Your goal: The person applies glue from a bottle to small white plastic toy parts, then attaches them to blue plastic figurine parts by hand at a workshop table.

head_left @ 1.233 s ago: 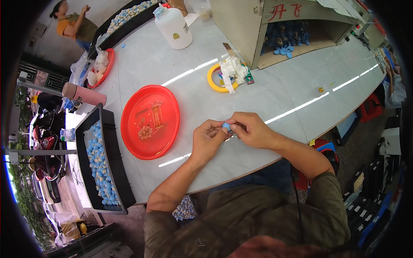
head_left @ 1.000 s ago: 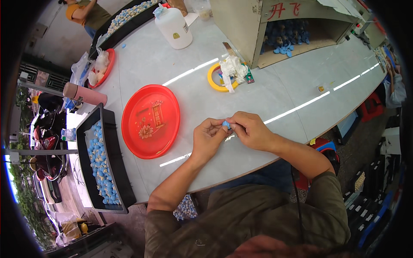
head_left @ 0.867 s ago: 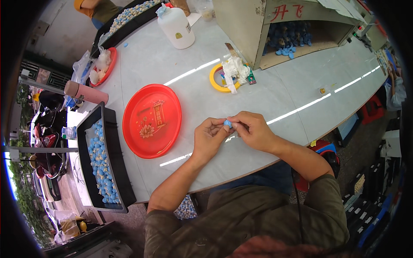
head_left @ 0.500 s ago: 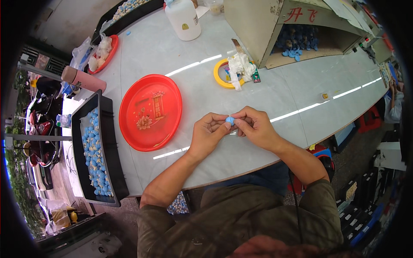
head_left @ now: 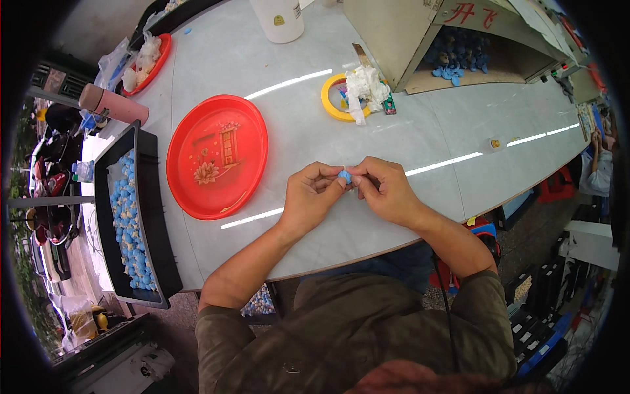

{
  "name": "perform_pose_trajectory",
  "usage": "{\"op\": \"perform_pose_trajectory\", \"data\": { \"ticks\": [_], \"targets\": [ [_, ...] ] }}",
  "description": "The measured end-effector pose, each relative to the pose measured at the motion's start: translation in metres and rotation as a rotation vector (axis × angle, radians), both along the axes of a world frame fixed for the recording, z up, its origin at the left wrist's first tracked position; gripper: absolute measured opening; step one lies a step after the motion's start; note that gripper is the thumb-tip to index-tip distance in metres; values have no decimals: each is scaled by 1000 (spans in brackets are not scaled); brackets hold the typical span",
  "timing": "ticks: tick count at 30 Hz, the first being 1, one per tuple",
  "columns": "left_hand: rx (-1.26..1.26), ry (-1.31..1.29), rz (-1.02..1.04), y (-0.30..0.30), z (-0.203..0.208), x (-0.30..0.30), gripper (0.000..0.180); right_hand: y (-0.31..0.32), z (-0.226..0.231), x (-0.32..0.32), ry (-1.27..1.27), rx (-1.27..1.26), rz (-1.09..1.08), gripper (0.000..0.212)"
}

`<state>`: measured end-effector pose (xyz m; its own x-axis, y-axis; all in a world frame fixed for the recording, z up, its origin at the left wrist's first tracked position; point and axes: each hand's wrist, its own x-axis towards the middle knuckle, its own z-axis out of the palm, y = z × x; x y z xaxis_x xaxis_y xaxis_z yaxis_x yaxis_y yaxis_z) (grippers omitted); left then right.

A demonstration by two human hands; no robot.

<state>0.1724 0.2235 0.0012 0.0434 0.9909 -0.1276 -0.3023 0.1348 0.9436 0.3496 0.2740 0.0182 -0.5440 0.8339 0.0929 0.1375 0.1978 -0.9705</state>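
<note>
Over the table near its front edge, my left hand [head_left: 307, 197] and my right hand [head_left: 386, 194] meet fingertip to fingertip. Between them they pinch a small rounded blue piece [head_left: 344, 176] with a bit of white at its top; its exact kind is too small to make out. Both thumbs press close against it. To the left lies a red round tray [head_left: 187, 187] with a printed flower pattern. Further left, a black bin [head_left: 147, 217] holds many similar blue and cream pieces [head_left: 131, 230].
Beyond my hands lies a yellow tape roll [head_left: 328, 108] with crumpled white tissue [head_left: 366, 88] on it. A metal cabinet [head_left: 377, 39] with blue pieces [head_left: 453, 56] inside stands far right. A pink bottle [head_left: 115, 105] and a white jug [head_left: 279, 23] stand at left and back.
The whole view has shifted slightly, so the table things sit a little higher and further left. My hands still pinch the blue piece, with white now showing at its top.
</note>
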Motion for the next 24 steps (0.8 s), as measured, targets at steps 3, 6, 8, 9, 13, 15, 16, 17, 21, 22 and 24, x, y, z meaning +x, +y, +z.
{"op": "perform_pose_trajectory", "data": {
  "ticks": [3, 6, 8, 9, 13, 15, 16, 17, 21, 22, 24],
  "targets": [
    [11, 22, 1, 0, 3, 2, 18, 0, 0, 1, -20, 59, -4, 6],
    [2, 11, -7, 0, 6, 2, 18, -1, 0, 2, -3, 74, -5, 6],
    [-2, 15, -18, 0, 8, 0, 18, -1, 1, 2, 33, 75, -10, 5],
    [-9, 8, -14, 1, 8, -1, 18, 0, 1, 3, 70, -32, -4, 6],
    [44, 59, -6, 0, 7, 0, 21, 4, 3, 5, 189, -325, 45, 10],
    [166, 100, 25, 0, 5, 3, 23, 5, 3, 5, 236, -327, 54, 13],
    [238, 166, 44, 0, 5, 4, 25, 5, 3, 5, 235, -365, 57, 15],
    [254, 146, 55, 1, 5, 3, 25, 5, 3, 5, 257, -337, 62, 15],
    [590, 561, 82, 4, 10, -4, 26, 5, 2, 5, 256, -323, 101, 16],
    [662, 642, 93, 4, 11, -5, 26, 5, 2, 6, 232, -354, 108, 15],
    [695, 669, 99, 5, 14, -5, 27, 6, 2, 7, 289, -343, 124, 14]
  ]
}}
